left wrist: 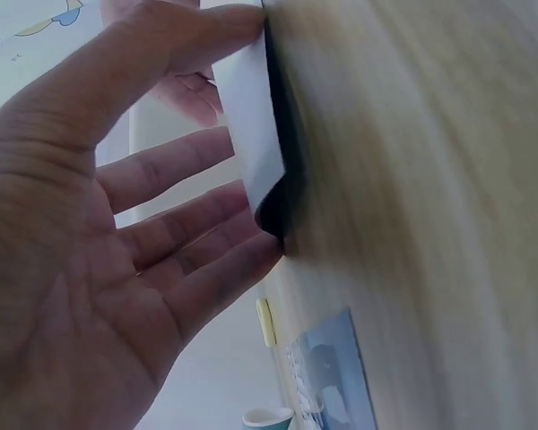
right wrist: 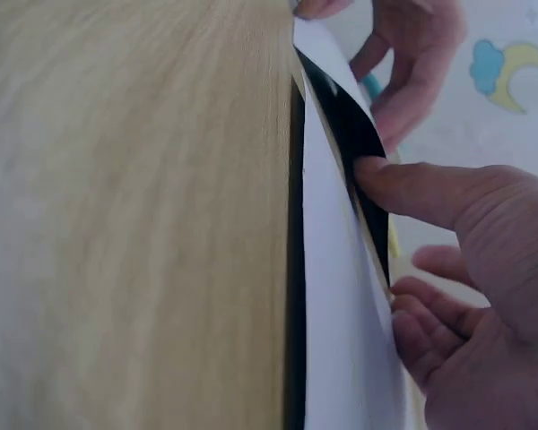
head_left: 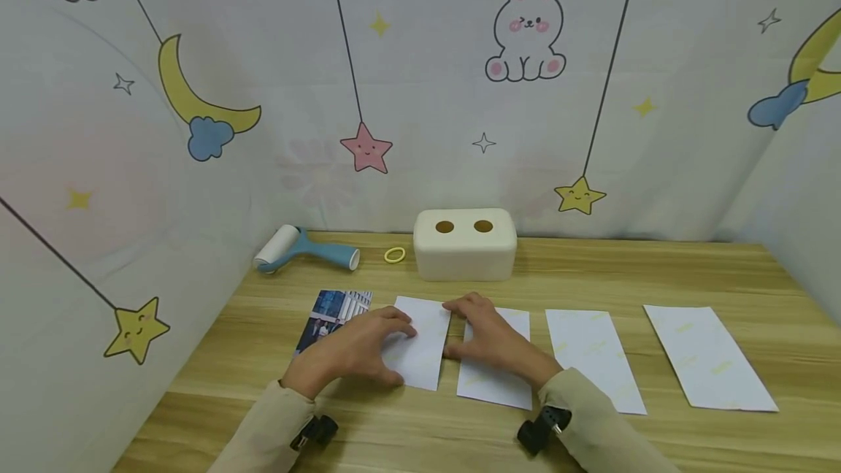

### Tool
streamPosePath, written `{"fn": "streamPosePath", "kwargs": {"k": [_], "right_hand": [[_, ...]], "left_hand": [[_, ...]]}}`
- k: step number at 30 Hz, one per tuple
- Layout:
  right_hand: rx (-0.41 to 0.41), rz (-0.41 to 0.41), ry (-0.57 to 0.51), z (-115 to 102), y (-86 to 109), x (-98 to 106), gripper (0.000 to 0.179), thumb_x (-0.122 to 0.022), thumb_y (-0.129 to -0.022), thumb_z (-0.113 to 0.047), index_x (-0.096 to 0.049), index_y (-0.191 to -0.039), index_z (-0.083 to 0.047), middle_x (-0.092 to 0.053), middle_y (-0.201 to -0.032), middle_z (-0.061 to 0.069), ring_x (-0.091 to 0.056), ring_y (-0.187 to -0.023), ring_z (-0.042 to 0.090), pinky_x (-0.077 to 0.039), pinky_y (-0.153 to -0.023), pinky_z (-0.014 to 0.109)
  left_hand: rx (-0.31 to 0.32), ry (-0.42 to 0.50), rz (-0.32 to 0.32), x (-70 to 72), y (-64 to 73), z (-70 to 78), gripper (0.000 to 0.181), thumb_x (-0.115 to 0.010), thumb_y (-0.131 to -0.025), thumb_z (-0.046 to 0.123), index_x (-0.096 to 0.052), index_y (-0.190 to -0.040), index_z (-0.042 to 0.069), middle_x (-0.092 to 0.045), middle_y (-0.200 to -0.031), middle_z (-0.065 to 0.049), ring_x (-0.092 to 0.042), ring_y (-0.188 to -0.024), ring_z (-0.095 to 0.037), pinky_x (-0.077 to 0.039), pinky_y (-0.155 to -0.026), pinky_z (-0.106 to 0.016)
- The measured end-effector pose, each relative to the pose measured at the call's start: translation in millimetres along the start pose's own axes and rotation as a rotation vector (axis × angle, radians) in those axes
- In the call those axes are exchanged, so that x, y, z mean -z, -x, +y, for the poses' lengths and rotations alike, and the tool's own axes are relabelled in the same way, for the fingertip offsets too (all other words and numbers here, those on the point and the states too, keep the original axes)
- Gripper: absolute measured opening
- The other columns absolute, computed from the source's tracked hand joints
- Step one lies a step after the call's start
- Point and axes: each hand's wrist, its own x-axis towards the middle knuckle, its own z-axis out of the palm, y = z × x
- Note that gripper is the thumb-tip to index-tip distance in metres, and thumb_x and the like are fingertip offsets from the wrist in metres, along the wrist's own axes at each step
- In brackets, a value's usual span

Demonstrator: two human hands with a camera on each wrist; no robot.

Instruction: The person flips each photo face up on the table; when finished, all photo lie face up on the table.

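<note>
In the head view a photo print [head_left: 422, 341] has its white back up, between both hands. My left hand [head_left: 351, 349] holds its left side, thumb at the near corner and fingers along the far part. My right hand [head_left: 496, 343] grips its right edge, index finger at the far corner. The left wrist view shows the curled print [left wrist: 251, 116] raised off the wood at one corner. From the right wrist, my thumb [right wrist: 412, 186] lies against the print's dark underside. A colour photo [head_left: 338, 309] lies face up, partly behind my left hand.
Three more white-backed sheets lie rightward: one partly under my right hand [head_left: 499, 387], a middle sheet [head_left: 594, 349] and a far-right sheet [head_left: 709, 360]. Along the back stand a blue-handled lint roller [head_left: 322, 250], a yellow ring [head_left: 395, 255] and a cream box with two holes [head_left: 465, 258].
</note>
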Motion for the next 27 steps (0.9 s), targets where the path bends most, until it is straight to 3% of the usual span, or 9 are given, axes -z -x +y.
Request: {"fn": "streamPosePath", "kwargs": {"k": [10, 15, 20, 23, 27], "right_hand": [[-0.112, 0.102, -0.161, -4.2, -1.5, -1.7, 0.078, -0.094, -0.082, -0.014, -0.051, -0.145, 0.008, -0.061, -0.13, 0.016, -0.062, -0.118, 0.033, -0.051, -0.102, 0.049], [-0.161, 0.163, -0.188, -5.1, -3.1, -5.0, 0.058, -0.094, -0.083, -0.017, -0.062, -0.128, 0.001, -0.067, -0.121, 0.009, -0.066, -0.111, 0.027, -0.054, -0.099, 0.045], [-0.069, 0.167, -0.173, -4.7, -2.1, -6.9, 0.043, -0.091, -0.087, -0.016, -0.069, -0.12, -0.001, -0.069, -0.118, 0.009, -0.068, -0.111, 0.029, -0.056, -0.097, 0.045], [0.009, 0.161, -0.174, -4.0, -1.4, -8.3, 0.045, -0.089, -0.089, -0.014, -0.068, -0.125, 0.002, -0.069, -0.121, 0.013, -0.069, -0.112, 0.032, -0.056, -0.097, 0.045], [0.055, 0.149, -0.172, -4.8, -1.3, -9.7, 0.05, -0.088, -0.089, -0.013, -0.066, -0.131, 0.001, -0.068, -0.126, 0.013, -0.068, -0.114, 0.032, -0.056, -0.098, 0.044]], "left_hand": [[-0.002, 0.13, 0.03, 1.8, 3.0, -9.3, 0.047, -0.098, -0.075, 0.036, -0.074, -0.11, 0.015, -0.065, -0.141, -0.011, -0.062, -0.125, -0.029, -0.052, -0.101, -0.045], [0.005, 0.157, 0.038, 2.8, 3.7, -9.8, 0.031, -0.094, -0.082, 0.033, -0.077, -0.101, 0.016, -0.066, -0.141, -0.013, -0.061, -0.129, -0.033, -0.051, -0.103, -0.048], [0.014, 0.158, 0.09, 0.2, 1.2, -7.1, 0.016, -0.082, -0.096, 0.028, -0.079, -0.103, 0.014, -0.071, -0.133, -0.011, -0.065, -0.124, -0.032, -0.053, -0.101, -0.05], [0.011, 0.173, 0.136, -2.2, -0.4, -6.4, 0.016, -0.074, -0.102, 0.026, -0.08, -0.106, 0.012, -0.074, -0.123, -0.008, -0.068, -0.116, -0.029, -0.055, -0.096, -0.047], [0.021, 0.196, 0.19, -4.8, -2.1, -5.8, 0.019, -0.069, -0.105, 0.024, -0.081, -0.109, 0.01, -0.075, -0.109, -0.001, -0.068, -0.103, -0.022, -0.056, -0.087, -0.04]]}}
